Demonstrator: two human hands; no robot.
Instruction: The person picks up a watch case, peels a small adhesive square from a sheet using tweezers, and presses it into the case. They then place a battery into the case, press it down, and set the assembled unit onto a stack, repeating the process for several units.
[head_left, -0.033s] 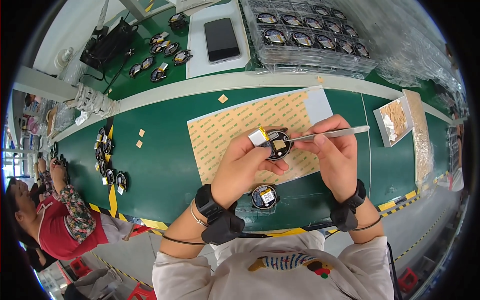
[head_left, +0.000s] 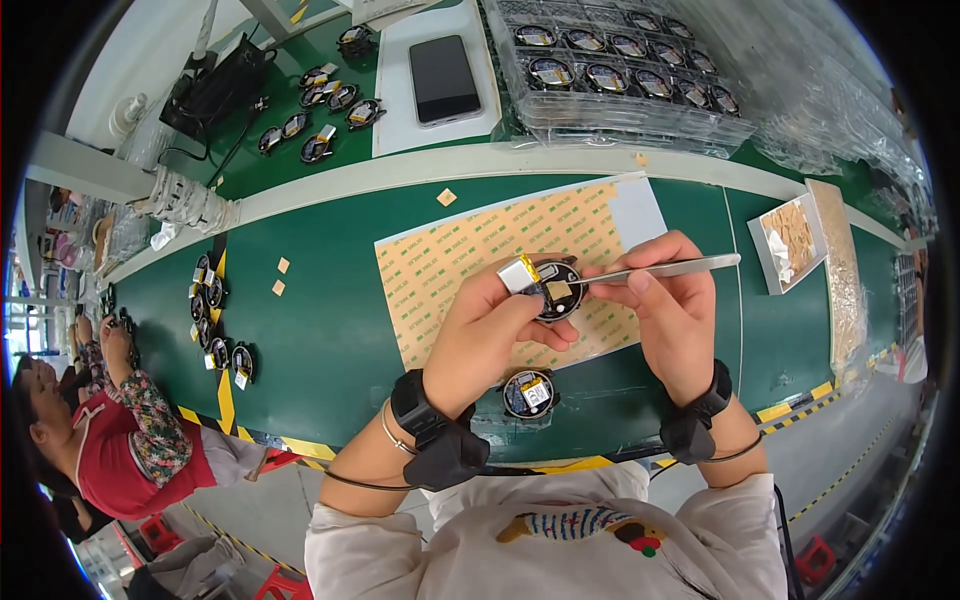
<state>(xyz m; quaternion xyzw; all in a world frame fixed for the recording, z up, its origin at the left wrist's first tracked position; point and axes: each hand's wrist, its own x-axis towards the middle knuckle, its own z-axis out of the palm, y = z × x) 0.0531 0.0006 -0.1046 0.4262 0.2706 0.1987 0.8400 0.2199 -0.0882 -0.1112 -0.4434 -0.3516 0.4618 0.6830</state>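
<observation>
Worker seated at the front edge of a green bench (head_left: 330, 260), both hands raised over its middle. Left hand (head_left: 480, 325): grip pinching a round black device (head_left: 552, 274), thumb at the near rim, fingers curled beneath. The device is tilted up, above a tan sheet (head_left: 440, 270) with green print. A silvery-white battery (head_left: 518, 275) juts from its left side. Right hand (head_left: 675, 305): grip pinching metal tweezers (head_left: 665, 268) between thumb and fingers, shaft slanting down leftward into the device. Their tip is at a small tan square (head_left: 560, 290) inside; cannot tell whether the two touch.

A second round device (head_left: 529, 394) lies between the sheet and the bench's front edge, battery showing. Toward the left end of the bench, more devices sit in a loose column, one (head_left: 242, 362) nearest the front edge. Two loose tan squares lie between column and sheet; another lies near the back edge. Toward the right end: a white box (head_left: 759, 255) of tan pieces, just beside a long speckled strip (head_left: 838, 250).
</observation>
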